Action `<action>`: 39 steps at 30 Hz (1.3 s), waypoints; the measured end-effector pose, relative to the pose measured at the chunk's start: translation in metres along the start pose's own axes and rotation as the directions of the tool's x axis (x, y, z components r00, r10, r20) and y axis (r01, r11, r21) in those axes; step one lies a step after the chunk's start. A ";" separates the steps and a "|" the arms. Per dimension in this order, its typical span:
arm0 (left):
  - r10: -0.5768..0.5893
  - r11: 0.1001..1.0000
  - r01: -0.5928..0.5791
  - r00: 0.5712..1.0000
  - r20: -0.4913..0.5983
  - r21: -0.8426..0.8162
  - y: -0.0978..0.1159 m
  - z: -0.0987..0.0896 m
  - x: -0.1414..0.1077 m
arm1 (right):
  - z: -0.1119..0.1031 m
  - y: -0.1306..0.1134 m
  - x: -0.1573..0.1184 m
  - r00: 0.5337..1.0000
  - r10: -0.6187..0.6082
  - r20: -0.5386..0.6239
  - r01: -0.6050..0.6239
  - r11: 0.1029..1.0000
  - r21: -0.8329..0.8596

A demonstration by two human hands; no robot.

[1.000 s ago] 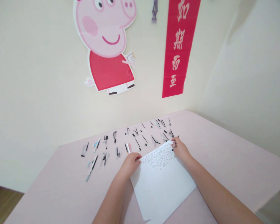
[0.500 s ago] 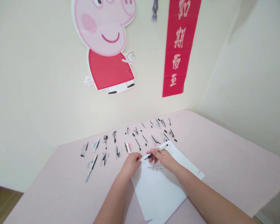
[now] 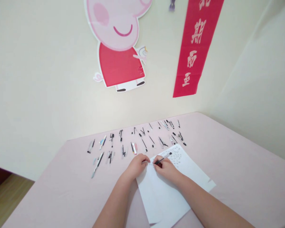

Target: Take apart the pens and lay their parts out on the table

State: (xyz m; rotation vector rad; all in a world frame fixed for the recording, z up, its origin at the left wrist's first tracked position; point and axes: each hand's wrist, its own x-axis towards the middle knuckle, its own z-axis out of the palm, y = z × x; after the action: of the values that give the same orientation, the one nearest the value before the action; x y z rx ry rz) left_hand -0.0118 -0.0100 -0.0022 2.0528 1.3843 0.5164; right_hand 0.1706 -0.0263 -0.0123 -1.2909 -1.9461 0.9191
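Observation:
My right hand (image 3: pixel 165 168) is closed around a pen (image 3: pixel 165 156) with a clear barrel and dark ends. Its tip points down left at the upper part of a white sheet of paper (image 3: pixel 167 199), close to the left edge. Rows of small dark handwritten marks (image 3: pixel 177 155) cover the sheet's top right area. At the upper left edge my left hand (image 3: pixel 139 163) rests with bent fingers, gripping the paper's edge between thumb and fingers. The exact contact of its fingertips is partly hidden.
Several taken-apart pens, refills and caps lie in two rows along the table's back; a long pen (image 3: pixel 98 164) is nearest on the left. Pink cloth covers the table (image 3: pixel 239 177). On the wall hang a cartoon pig cutout (image 3: pixel 121 66) and a red banner (image 3: pixel 192 69).
My right hand has lowered slightly and its fingers have drawn in around the pen, uncovering more written marks. My left hand stays at the paper's edge. The whole view has shifted a little.

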 end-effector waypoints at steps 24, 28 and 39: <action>-0.008 1.000 0.007 1.000 0.016 0.023 0.001 0.000 -0.001 | -0.001 -0.009 -0.003 0.997 -0.049 0.051 0.058 0.982 -0.177; -0.014 1.000 0.014 1.000 0.018 0.026 0.002 -0.001 -0.001 | -0.001 -0.010 -0.002 0.997 -0.056 0.048 0.064 0.982 -0.176; -0.007 1.000 0.007 1.000 0.024 0.023 0.001 0.000 -0.001 | 0.000 -0.007 -0.003 0.997 -0.053 0.057 0.063 0.979 -0.192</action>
State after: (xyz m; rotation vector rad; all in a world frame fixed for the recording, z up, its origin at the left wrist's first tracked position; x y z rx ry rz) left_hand -0.0115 -0.0110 -0.0013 2.0652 1.3890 0.4739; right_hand 0.1683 -0.0307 -0.0068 -1.3207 -2.1459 0.7566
